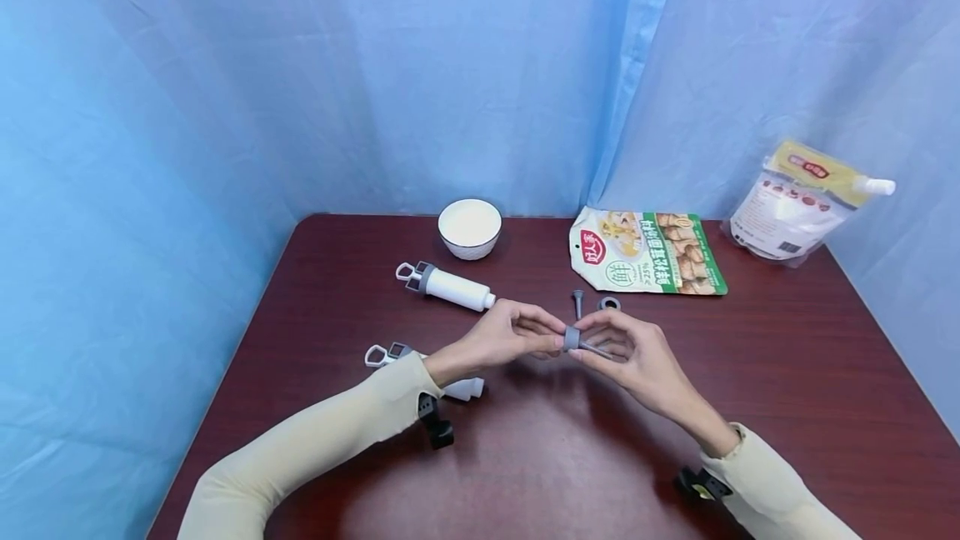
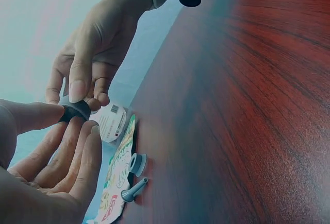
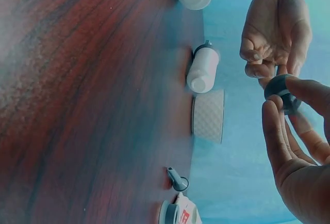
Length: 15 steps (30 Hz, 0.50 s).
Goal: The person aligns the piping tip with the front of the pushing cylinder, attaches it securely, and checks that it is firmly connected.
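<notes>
Above the middle of the table, my left hand [image 1: 510,335] and right hand [image 1: 637,358] pinch the same grey ring-shaped cap [image 1: 572,338] between thumbs and fingers. A thin grey nozzle [image 1: 597,349] points out of it toward the right palm. In the left wrist view the cap [image 2: 76,109] looks dark and round, partly covered by fingertips; the right wrist view shows the cap [image 3: 279,87] too. Behind the hands lie a second grey nozzle [image 1: 578,303] and a grey ring cap [image 1: 610,303]. One white plunger syringe [image 1: 457,290] lies beyond the left hand; another [image 1: 465,389] is partly hidden under the left forearm.
A white bowl [image 1: 469,228] with white contents stands at the table's back edge. Right of it lies a flat green-and-white food packet [image 1: 648,252]. A spouted pouch [image 1: 798,207] stands in the back right corner. Blue curtains [image 1: 480,65] enclose the dark red table [image 1: 787,373].
</notes>
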Motion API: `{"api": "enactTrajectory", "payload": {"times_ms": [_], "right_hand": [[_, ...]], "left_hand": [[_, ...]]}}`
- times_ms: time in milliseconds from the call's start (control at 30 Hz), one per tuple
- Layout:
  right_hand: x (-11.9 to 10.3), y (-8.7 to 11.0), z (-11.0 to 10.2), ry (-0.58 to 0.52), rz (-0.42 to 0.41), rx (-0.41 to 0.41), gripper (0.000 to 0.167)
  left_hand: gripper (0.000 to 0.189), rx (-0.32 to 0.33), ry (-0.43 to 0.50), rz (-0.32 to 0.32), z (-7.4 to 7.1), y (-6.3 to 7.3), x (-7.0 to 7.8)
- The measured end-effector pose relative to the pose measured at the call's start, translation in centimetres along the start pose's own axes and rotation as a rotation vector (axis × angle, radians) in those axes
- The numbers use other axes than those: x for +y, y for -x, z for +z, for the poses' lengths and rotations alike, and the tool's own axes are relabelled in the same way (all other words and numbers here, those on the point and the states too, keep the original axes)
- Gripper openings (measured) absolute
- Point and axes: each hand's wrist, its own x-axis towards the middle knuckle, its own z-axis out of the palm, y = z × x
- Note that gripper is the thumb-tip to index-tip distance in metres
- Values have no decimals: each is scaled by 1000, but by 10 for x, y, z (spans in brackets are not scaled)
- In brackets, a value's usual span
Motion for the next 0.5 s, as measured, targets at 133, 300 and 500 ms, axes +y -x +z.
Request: {"api": "enactTrajectory", "payload": {"times_ms": [133, 300, 500], "right_hand": [[1, -1, 1, 18, -1, -2, 30], [1, -2, 2, 31, -5, -2, 29], [2, -3, 2, 45, -12, 2, 30]], "left_hand": [[28, 2, -7, -1, -1, 1, -1], [29, -8, -56, 16, -7, 3, -2], [34, 31, -266, 71, -19, 12, 0]]}}
